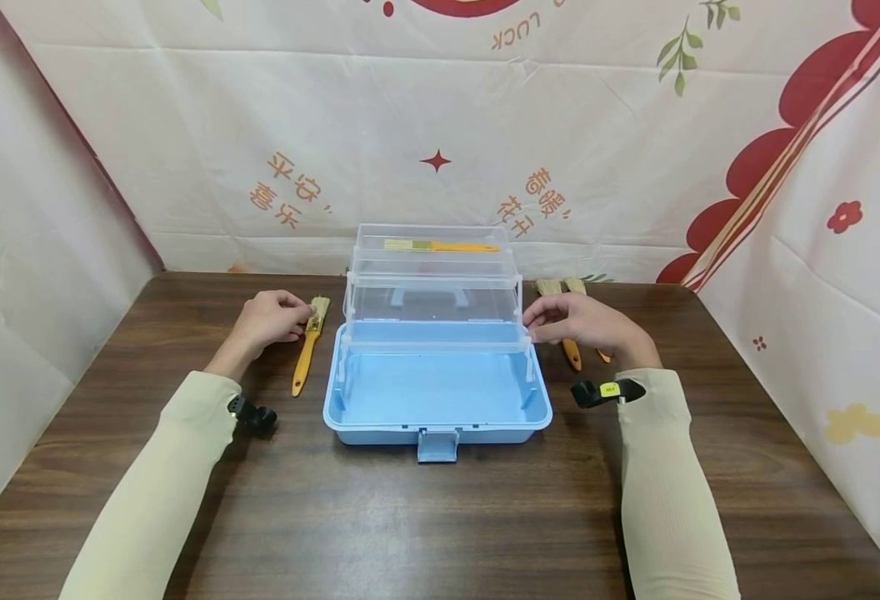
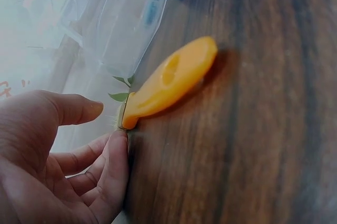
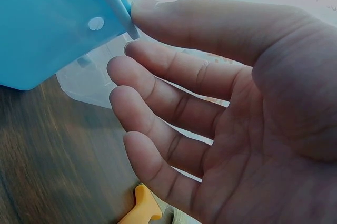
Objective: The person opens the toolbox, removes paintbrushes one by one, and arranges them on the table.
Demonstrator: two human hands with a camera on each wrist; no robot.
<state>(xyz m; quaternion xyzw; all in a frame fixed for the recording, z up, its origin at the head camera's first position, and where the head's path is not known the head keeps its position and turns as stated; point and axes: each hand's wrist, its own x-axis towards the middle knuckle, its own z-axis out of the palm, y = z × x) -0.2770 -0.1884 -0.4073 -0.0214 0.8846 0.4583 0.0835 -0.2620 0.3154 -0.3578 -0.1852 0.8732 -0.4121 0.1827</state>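
In the head view a blue toolbox stands with its lid up and its clear trays raised. A paintbrush with a yellow handle lies to its left, bristles toward the wall. My left hand is at that brush's bristle end; in the left wrist view the thumb stands apart and the fingertips are right at the metal band. My right hand is at the box's right side, its thumb tip at the blue rim and the other fingers loosely bent. Another paintbrush lies in the upper tray.
Two more paintbrushes lie right of the box, partly hidden under my right hand. The box's latch hangs down at the front. A printed cloth hangs behind the dark wooden table.
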